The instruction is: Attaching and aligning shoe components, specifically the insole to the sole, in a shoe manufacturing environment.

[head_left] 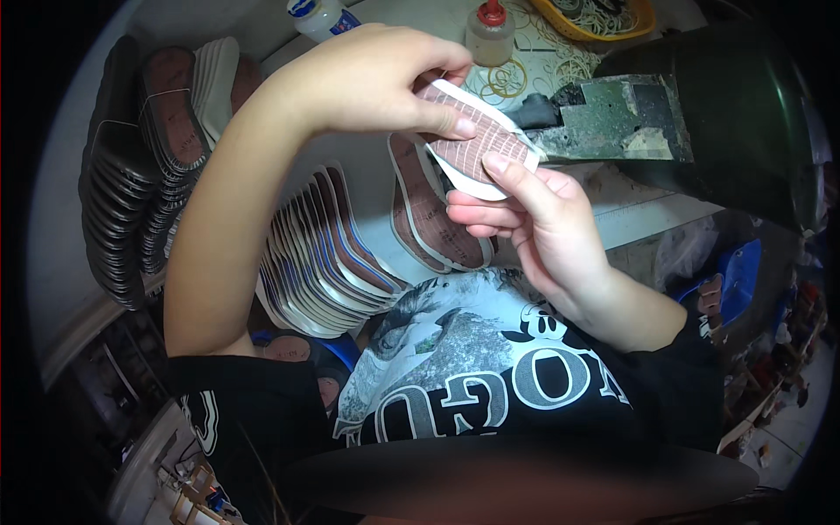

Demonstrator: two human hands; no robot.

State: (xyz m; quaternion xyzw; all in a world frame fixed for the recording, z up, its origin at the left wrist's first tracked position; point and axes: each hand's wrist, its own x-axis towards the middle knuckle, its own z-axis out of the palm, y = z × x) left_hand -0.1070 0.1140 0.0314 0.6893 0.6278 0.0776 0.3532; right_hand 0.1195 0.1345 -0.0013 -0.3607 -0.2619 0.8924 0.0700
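Both hands hold one insole (477, 131), brown with pale grid lines and a white rim. My left hand (385, 83) reaches over from the left and pinches its upper part between thumb and fingers. My right hand (551, 210) grips the lower end, thumb on top and fingers beneath. The insole's right edge meets the tip of a green machine arm (612, 122); whether they touch I cannot tell. Just below the hands lie a few brown insoles (424, 210). A fanned row of pale-edged insoles (328, 254) stands nearer to me.
Dark insole stacks (131, 184), some tied with bands, fill the left side. Toward the back are a white jar (324, 17), a red-capped bottle (490, 37), loose rubber bands (507, 79) and a yellow basket (604, 33). A dark green machine body (744, 114) stands right; a blue container (739, 280) sits lower.
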